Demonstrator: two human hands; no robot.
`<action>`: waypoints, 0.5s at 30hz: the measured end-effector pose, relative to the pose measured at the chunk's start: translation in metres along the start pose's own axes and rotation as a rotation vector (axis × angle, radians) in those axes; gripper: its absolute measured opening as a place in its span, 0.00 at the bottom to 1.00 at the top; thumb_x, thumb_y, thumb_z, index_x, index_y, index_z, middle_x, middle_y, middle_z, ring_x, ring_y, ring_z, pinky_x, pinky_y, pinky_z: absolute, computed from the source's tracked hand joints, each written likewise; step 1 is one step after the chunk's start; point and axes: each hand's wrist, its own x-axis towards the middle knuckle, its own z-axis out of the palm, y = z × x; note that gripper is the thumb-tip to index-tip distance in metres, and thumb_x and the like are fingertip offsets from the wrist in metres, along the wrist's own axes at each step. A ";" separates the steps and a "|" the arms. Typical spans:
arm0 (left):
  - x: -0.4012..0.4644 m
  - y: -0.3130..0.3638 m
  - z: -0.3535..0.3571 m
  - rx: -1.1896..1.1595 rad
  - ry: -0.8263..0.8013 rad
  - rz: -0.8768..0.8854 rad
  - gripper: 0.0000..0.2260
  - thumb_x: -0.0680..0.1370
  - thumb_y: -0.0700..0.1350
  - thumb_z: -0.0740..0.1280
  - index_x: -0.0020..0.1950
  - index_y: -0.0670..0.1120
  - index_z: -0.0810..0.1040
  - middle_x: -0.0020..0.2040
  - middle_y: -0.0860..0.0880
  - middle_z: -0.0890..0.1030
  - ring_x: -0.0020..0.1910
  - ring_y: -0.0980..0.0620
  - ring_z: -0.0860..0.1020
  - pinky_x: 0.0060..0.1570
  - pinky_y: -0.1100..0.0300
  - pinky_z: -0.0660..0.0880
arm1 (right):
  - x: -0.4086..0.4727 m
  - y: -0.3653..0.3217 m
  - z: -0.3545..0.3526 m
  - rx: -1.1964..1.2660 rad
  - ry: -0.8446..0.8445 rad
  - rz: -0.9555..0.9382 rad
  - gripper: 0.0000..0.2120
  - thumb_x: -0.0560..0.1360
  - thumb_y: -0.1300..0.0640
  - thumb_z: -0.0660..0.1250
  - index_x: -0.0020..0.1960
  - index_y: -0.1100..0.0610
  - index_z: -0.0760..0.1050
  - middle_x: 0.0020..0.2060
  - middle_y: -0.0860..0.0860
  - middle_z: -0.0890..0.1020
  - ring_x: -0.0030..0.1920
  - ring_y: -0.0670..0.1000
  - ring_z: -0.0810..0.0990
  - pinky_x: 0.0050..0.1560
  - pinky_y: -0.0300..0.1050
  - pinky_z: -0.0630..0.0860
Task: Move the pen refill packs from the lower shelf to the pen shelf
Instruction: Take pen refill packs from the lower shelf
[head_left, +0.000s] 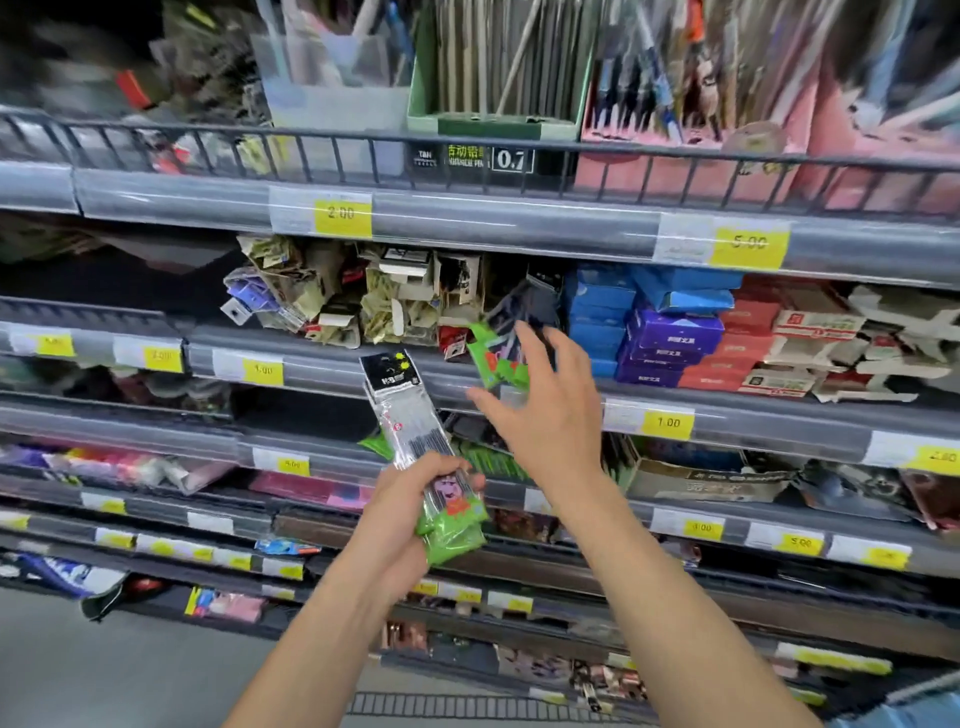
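My left hand (410, 499) grips a bundle of pen refill packs (415, 436), silver sleeves with a black top and green bottoms, held upright in front of the shelves. My right hand (540, 410) reaches toward the second shelf with its fingers spread. A green refill pack (496, 364) sits right at its fingertips, tilted at the shelf edge (322, 364); whether the fingers touch it is unclear. More green packs (483, 460) lie on the shelf below, partly hidden behind my hands. The top shelf (467, 208) holds boxes of pens and pencils.
Loose carded packs (337, 296) crowd the second shelf's left part. Blue, purple and red boxes (670, 332) are stacked to the right of my right hand. A cardboard tray (701, 478) sits on the third shelf. Yellow price tags line every rail. Floor shows at the bottom left.
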 end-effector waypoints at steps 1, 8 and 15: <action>0.002 0.004 -0.002 0.012 0.002 -0.007 0.09 0.75 0.42 0.74 0.53 0.41 0.83 0.44 0.40 0.87 0.35 0.43 0.85 0.36 0.50 0.83 | 0.006 -0.005 0.005 -0.077 0.009 -0.010 0.38 0.74 0.33 0.69 0.77 0.51 0.65 0.73 0.58 0.70 0.74 0.60 0.66 0.68 0.57 0.70; 0.020 0.026 -0.015 0.031 -0.129 -0.065 0.06 0.74 0.39 0.73 0.48 0.42 0.79 0.39 0.41 0.82 0.35 0.44 0.81 0.37 0.52 0.81 | 0.014 -0.027 0.028 -0.331 0.183 0.035 0.22 0.78 0.45 0.69 0.68 0.54 0.75 0.60 0.58 0.79 0.60 0.62 0.77 0.51 0.56 0.75; 0.024 0.042 -0.032 0.106 -0.235 -0.126 0.11 0.72 0.40 0.75 0.51 0.40 0.78 0.40 0.41 0.83 0.36 0.45 0.82 0.37 0.53 0.81 | 0.022 -0.032 0.035 -0.495 0.310 -0.016 0.15 0.71 0.61 0.74 0.58 0.59 0.80 0.50 0.58 0.82 0.46 0.60 0.80 0.34 0.50 0.76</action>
